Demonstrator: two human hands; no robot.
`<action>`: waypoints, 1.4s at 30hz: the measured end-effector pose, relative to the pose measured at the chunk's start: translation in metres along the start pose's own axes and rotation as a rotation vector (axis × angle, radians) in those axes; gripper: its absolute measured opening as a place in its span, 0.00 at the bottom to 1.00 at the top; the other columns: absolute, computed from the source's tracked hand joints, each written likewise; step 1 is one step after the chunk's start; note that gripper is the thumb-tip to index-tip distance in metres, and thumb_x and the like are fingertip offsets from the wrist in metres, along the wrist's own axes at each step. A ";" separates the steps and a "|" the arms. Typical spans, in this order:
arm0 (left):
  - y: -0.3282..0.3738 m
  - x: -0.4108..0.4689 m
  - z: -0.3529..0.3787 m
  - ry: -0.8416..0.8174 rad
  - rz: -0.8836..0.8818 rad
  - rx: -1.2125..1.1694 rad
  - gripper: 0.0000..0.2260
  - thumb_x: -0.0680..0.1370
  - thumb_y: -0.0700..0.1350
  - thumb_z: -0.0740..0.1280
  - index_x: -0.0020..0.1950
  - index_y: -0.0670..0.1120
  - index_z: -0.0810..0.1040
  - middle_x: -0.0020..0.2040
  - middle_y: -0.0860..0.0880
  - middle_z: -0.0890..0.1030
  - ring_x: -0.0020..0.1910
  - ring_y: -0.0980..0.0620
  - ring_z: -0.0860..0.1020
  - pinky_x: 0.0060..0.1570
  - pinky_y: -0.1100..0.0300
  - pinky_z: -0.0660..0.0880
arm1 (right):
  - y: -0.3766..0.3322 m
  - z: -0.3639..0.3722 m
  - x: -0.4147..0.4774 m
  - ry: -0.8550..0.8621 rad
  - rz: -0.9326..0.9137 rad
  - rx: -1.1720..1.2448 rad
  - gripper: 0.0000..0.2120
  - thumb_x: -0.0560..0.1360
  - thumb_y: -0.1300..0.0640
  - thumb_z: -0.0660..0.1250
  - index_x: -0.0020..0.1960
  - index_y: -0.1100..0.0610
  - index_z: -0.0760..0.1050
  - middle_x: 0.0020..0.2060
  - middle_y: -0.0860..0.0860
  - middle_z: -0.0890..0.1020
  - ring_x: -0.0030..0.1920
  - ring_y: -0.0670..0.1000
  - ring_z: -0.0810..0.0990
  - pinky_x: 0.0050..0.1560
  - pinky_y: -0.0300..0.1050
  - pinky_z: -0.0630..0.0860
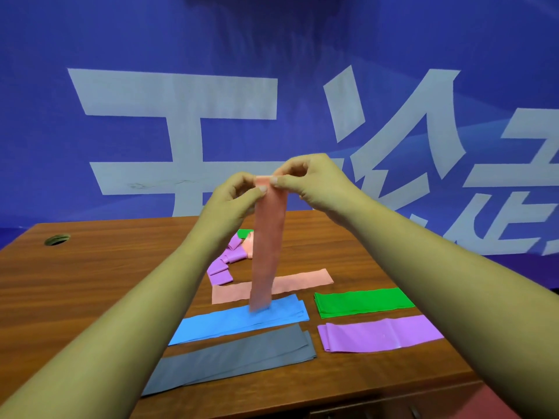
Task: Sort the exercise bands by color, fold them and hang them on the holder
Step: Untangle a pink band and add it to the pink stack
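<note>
Left hand (pixel 239 193): pinches the pink band's (pixel 267 246) top edge.
Right hand (pixel 305 179): pinches alongside.
Band axis: hangs straight down below both hands.

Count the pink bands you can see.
3: a hanging band pinched by the left hand and right hand; a flat band behind the blue band; a piece in the far pile, which may hide more.

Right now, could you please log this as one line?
left hand, right hand: pinch raised pink band | table: blue band, grey band, green band, purple band folded
</note>
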State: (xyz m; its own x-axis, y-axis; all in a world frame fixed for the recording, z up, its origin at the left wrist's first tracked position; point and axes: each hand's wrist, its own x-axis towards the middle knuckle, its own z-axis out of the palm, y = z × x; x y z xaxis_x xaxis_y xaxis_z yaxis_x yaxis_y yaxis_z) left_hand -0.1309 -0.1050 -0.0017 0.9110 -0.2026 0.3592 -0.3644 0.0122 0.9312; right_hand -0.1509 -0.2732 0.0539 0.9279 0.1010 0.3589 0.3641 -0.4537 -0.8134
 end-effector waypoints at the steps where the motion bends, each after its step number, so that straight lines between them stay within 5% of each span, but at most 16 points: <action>1: -0.002 -0.002 0.002 -0.041 -0.059 -0.071 0.09 0.75 0.47 0.69 0.53 0.46 0.78 0.47 0.45 0.84 0.47 0.44 0.83 0.51 0.49 0.78 | -0.001 0.000 0.002 0.021 0.007 0.028 0.06 0.75 0.61 0.70 0.46 0.63 0.82 0.35 0.50 0.81 0.30 0.36 0.75 0.30 0.28 0.69; 5: -0.018 -0.019 0.011 -0.160 -0.198 -0.068 0.11 0.77 0.40 0.69 0.59 0.41 0.75 0.42 0.41 0.84 0.40 0.44 0.83 0.38 0.56 0.80 | 0.001 -0.003 0.011 0.098 0.087 0.153 0.03 0.76 0.60 0.69 0.45 0.58 0.81 0.37 0.48 0.82 0.31 0.40 0.78 0.34 0.36 0.73; 14: -0.078 -0.039 -0.015 -0.328 -0.458 0.151 0.12 0.71 0.51 0.73 0.50 0.45 0.82 0.39 0.48 0.82 0.40 0.51 0.79 0.43 0.58 0.74 | 0.063 -0.016 0.018 0.324 0.330 0.286 0.04 0.77 0.62 0.64 0.44 0.60 0.77 0.41 0.55 0.83 0.38 0.51 0.83 0.36 0.44 0.77; 22: -0.117 -0.043 -0.049 -0.220 -0.542 0.215 0.03 0.74 0.44 0.73 0.45 0.47 0.82 0.37 0.50 0.82 0.36 0.51 0.77 0.36 0.59 0.72 | 0.155 -0.023 0.003 0.463 0.583 0.284 0.05 0.77 0.62 0.66 0.42 0.58 0.77 0.45 0.58 0.82 0.34 0.51 0.80 0.34 0.44 0.79; 34: -0.166 -0.033 -0.078 0.076 -0.646 0.234 0.09 0.74 0.33 0.70 0.52 0.44 0.79 0.41 0.44 0.77 0.37 0.49 0.75 0.36 0.58 0.74 | 0.227 0.013 -0.016 0.349 0.795 0.211 0.05 0.74 0.65 0.70 0.40 0.60 0.77 0.35 0.57 0.81 0.30 0.50 0.79 0.25 0.37 0.76; 42: -0.192 -0.030 -0.075 0.092 -0.523 0.595 0.10 0.72 0.35 0.71 0.51 0.44 0.77 0.34 0.47 0.75 0.33 0.47 0.75 0.36 0.57 0.71 | 0.263 0.021 -0.016 0.319 0.762 -0.197 0.03 0.70 0.59 0.74 0.38 0.57 0.81 0.41 0.55 0.85 0.46 0.57 0.83 0.53 0.55 0.80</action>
State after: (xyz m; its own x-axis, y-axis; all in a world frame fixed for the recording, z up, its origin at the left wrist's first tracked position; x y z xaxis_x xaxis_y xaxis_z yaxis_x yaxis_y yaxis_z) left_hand -0.0734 -0.0280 -0.1862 0.9952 0.0442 -0.0876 0.0967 -0.5922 0.8000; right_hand -0.0683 -0.3750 -0.1753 0.8359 -0.5357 -0.1192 -0.3996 -0.4452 -0.8013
